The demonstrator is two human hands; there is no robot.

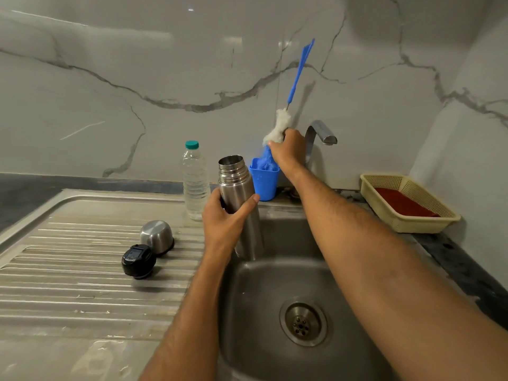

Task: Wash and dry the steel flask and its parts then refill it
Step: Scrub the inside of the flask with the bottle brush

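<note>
— Over the sink (275, 284), what are the hands doing?

— The left hand (225, 215) is wrapped around the steel flask (237, 188), thumb on one side and fingers on the other, holding it upright and open-mouthed above the basin's left edge. The forearm comes up from below.

— And the other?

— The right hand (287, 151) is stretched far forward, arm nearly straight, fingers closed on the white bristle head of a bottle brush (277, 127). Its blue handle slants up against the marble wall, and its lower end sits in a blue cup (264, 182) just beside the flask.

— Where are the flask's parts?

— On the ribbed drainboard to the left: the steel cup lid (156, 236) upside down, and the black stopper (138, 261) touching it in front.

— Anything else?

— A clear water bottle (194, 182) stands behind the flask, the tap (320, 133) just right of the brush, and a cream basket (406, 204) holding something red sits on the counter (467, 270) at far right.
</note>
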